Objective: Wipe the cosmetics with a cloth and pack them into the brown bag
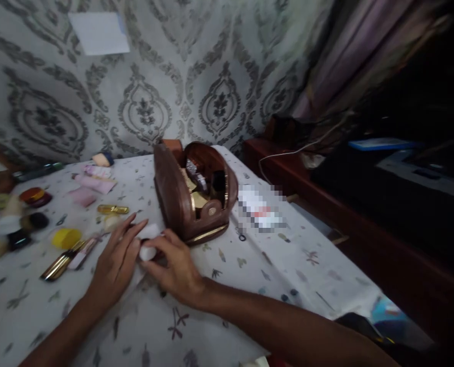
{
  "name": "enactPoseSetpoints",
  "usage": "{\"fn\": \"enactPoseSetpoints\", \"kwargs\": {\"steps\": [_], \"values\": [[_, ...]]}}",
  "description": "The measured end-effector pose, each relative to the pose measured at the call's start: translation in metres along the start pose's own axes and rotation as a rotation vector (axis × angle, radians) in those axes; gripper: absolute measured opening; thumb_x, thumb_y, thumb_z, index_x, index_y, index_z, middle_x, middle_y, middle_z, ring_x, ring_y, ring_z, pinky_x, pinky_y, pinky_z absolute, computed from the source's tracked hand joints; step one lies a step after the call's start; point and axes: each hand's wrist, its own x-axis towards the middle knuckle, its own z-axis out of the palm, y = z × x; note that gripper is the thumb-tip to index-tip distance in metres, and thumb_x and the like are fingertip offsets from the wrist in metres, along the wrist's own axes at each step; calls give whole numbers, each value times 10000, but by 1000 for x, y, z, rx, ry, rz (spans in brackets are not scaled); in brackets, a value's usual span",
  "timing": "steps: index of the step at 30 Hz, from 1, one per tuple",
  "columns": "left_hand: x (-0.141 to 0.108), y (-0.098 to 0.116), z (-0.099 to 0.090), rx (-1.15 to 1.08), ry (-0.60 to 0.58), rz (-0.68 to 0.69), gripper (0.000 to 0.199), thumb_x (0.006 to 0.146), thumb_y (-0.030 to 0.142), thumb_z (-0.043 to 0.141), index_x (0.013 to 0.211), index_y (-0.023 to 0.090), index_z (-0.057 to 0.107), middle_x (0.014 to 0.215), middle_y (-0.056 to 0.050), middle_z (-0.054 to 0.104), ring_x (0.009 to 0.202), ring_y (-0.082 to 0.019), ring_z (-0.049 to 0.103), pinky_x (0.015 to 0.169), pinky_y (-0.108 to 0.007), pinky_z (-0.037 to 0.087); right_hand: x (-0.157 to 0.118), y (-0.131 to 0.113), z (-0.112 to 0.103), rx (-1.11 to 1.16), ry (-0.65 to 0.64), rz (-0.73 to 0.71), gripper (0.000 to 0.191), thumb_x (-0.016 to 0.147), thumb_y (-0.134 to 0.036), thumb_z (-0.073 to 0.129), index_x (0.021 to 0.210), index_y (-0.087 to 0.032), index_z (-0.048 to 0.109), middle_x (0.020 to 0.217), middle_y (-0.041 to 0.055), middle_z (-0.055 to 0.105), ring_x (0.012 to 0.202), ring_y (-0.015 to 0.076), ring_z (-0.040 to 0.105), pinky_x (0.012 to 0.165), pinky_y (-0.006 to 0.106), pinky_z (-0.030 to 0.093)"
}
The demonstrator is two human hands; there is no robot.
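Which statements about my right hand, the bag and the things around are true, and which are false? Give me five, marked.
1. The brown bag stands open. True.
2. The right hand holds a small white item. True.
3. The right hand is inside the brown bag. False: it is outside.
4. A gold-colored tube lies on the tablecloth. True.
5. The gold-colored tube lies right of the brown bag. False: it lies left.

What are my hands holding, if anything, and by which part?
Your right hand pinches a small white item by its sides, between thumb and fingers; whether your left hand grips it too is unclear.
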Motion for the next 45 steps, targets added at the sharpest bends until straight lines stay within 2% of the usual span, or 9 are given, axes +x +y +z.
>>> {"fn": "enactPoseSetpoints", "kwargs": {"steps": [4, 10, 14, 17, 24, 29, 34, 41, 45], "values": [[10, -7, -8, -97, -17, -146, 473, 999, 433, 323, 1343, 172, 515, 1404, -119, 556, 1334, -247, 478, 1155, -453, 337, 4, -1, 2, 162, 59, 81, 151, 792, -205, 704, 933, -210, 651, 897, 12, 580, 790, 140, 594, 692, 242, 529], [19, -17, -20, -526, 16, -437, 405, 922, 484, 511, 1219, 230, 619, 1145, -39, 701, 1075, -240, 627, 969, -361, 465, 7, -10, 2, 375, 17, 308, 218, 806, -347, 706, 931, -209, 592, 862, 12, 639, 730, 144, 634, 653, 269, 560], [28, -15, -25, -1041, 6, -785, 390, 827, 495, 616, 1014, 168, 713, 711, -26, 698, 627, -184, 619, 635, -281, 506, 7, -9, 1, 326, 14, 294, 239, 834, -390, 697, 950, -208, 593, 871, 21, 646, 732, 149, 632, 640, 269, 553], [32, -14, -35, -1219, -12, -846, 305, 787, 393, 632, 944, 155, 742, 749, -43, 720, 664, -180, 634, 634, -265, 510, 7, -7, 0, 238, 12, 207, 205, 873, -358, 662, 1022, -219, 647, 936, 40, 627, 787, 157, 630, 642, 265, 548], [29, -22, -43, -1284, -200, -602, 627, 511, 57, 689, 1124, 187, 682, 1051, -42, 720, 912, -195, 649, 797, -278, 499, 8, -6, -2, 162, 17, 127, 167, 884, -282, 657, 1036, -238, 711, 906, 32, 584, 781, 145, 628, 681, 267, 579], [27, -28, -35, -818, -229, -373, 550, 684, 202, 725, 1226, 198, 635, 1160, -71, 695, 1088, -262, 621, 929, -356, 478, 7, -1, 0, 39, 27, 24, 257, 840, -200, 685, 1090, -257, 695, 956, 39, 580, 825, 161, 628, 723, 288, 600], [22, -20, -31, -432, -164, -98, 300, 915, 291, 532, 1158, 216, 691, 1317, -96, 632, 1232, -255, 564, 1095, -441, 397, 6, 2, -3, -145, 1, -76, 227, 896, -172, 607, 1102, -248, 665, 1020, 64, 586, 909, 189, 636, 784, 321, 590], [7, -1, -17, -214, -29, 176, 311, 1001, 294, 436, 1195, 214, 666, 1251, -99, 682, 1367, -250, 450, 1150, -504, 345, 5, -5, -6, -147, -3, -162, 247, 866, -80, 556, 1058, -221, 620, 989, 57, 571, 910, 179, 618, 748, 282, 567], [6, 5, -19, -219, -60, 142, 314, 1007, 325, 413, 1152, 182, 652, 1179, -111, 686, 1204, -240, 571, 1039, -412, 437, 5, -11, -4, -38, 35, -95, 201, 849, -102, 587, 1009, -217, 626, 921, 31, 569, 802, 145, 607, 637, 231, 543]]}}
